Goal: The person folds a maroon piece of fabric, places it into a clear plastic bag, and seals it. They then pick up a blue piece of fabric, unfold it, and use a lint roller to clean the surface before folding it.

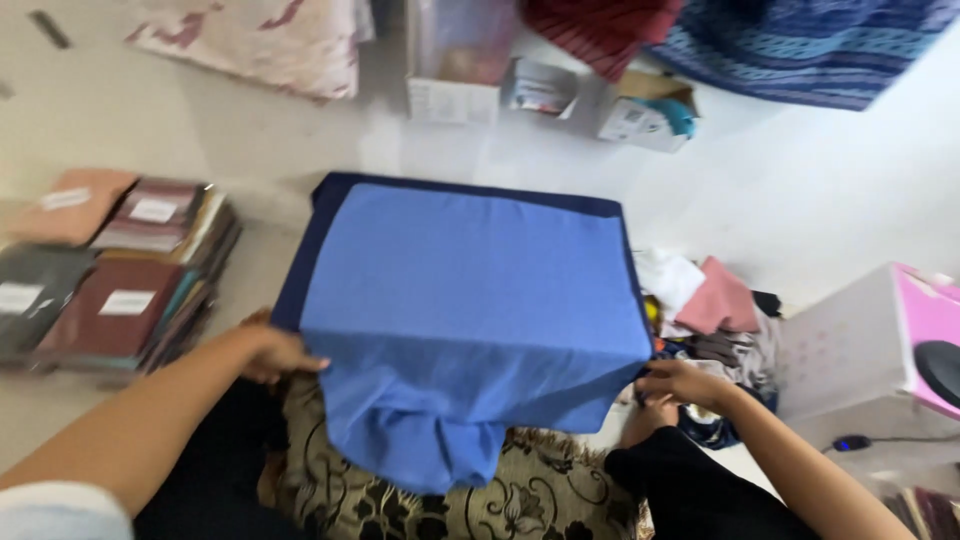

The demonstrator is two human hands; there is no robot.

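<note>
A light blue cloth [465, 300] lies spread over a dark navy board [318, 215] in front of me, its near edge hanging in folds over my lap. My left hand [272, 352] grips the cloth's lower left edge. My right hand [680, 383] pinches the lower right corner. A brown cushion with black floral pattern [520, 495] lies beneath the hanging cloth.
Stacks of packaged folded fabrics [110, 265] sit on the floor at left. A pile of loose clothes [715, 300] and a white and pink box [880, 350] stand at right. Cartons [455, 65] and patterned fabrics [800, 40] line the far wall.
</note>
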